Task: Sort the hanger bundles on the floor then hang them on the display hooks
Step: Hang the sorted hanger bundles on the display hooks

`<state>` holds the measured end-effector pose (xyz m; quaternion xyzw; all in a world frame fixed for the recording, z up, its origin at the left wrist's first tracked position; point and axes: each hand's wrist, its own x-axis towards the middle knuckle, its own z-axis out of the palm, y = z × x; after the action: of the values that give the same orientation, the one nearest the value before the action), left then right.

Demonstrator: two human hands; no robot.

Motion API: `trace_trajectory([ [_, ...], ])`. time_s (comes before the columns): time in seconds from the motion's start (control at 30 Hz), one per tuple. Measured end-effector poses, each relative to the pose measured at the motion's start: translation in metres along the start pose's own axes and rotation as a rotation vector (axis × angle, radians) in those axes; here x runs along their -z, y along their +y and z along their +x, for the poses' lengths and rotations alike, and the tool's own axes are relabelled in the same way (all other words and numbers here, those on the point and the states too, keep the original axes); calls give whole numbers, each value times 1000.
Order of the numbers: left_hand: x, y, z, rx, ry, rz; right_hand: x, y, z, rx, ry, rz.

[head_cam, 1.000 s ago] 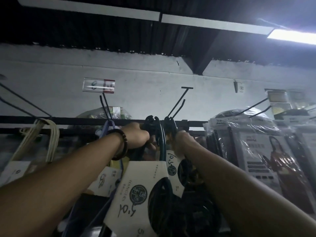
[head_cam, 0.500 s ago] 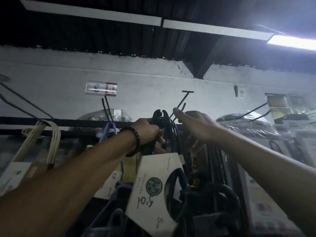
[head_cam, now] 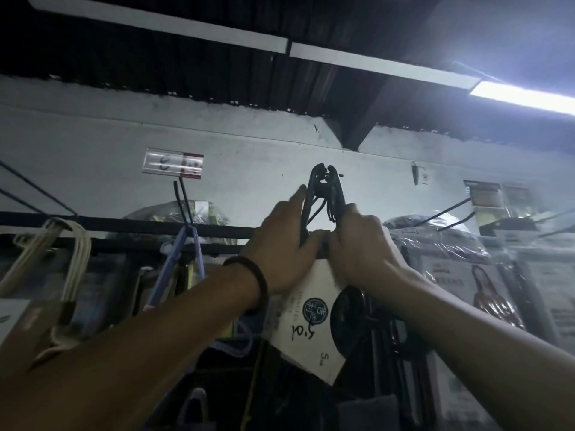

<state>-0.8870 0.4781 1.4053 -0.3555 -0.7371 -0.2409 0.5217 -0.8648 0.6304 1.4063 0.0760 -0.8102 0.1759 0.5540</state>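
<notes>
Since 0.5 s ago: black plastic hanger bundle [head_cam: 323, 194] sits higher, hook tops up at the tip of the black wire display hook [head_cam: 314, 214]. The left hand [head_cam: 280, 244] and right hand [head_cam: 361, 244] each grip its necks, left thumb straight. To the left hang blue hangers [head_cam: 186, 256]. Its white card label [head_cam: 308, 318] is partly hidden behind the wrists.

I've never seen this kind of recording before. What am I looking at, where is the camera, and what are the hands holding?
There is no machine here. One camera, worn on a person's head, looks up along both bare arms at a shop wall. The left hand and the right hand both grip a bundle of black hangers, whose hook tops are raised above the black rail. A white card sleeve wraps the bundle lower down. To the left, blue hangers and cream hangers hang on the display. Wrapped goods hang to the right. No floor shows.
</notes>
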Motion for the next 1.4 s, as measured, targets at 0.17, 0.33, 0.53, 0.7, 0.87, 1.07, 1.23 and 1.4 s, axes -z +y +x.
trace_trajectory([
  [0.17,-11,-14,-23,-35,-54,16,-21,8,-10,9,73,-20],
  [0.33,-22,-23,-30,-38,-96,39,-34,17,6,-33,77,-8],
  [0.53,-37,-35,-29,38,-113,-32,-52,20,13,-111,-37,-13],
  [0.7,-48,-54,-25,226,-192,10,-75,15,23,-171,-241,3],
  [0.87,-61,-65,-42,293,-400,124,-102,16,33,-216,-336,12],
  [1.07,-64,-61,-50,291,-498,239,-123,23,46,-224,-303,98],
  [1.23,-46,-58,-47,325,-566,264,-96,19,29,-248,-423,9],
  [1.4,-5,-24,-76,204,-448,399,-54,5,-14,-31,-153,89],
])
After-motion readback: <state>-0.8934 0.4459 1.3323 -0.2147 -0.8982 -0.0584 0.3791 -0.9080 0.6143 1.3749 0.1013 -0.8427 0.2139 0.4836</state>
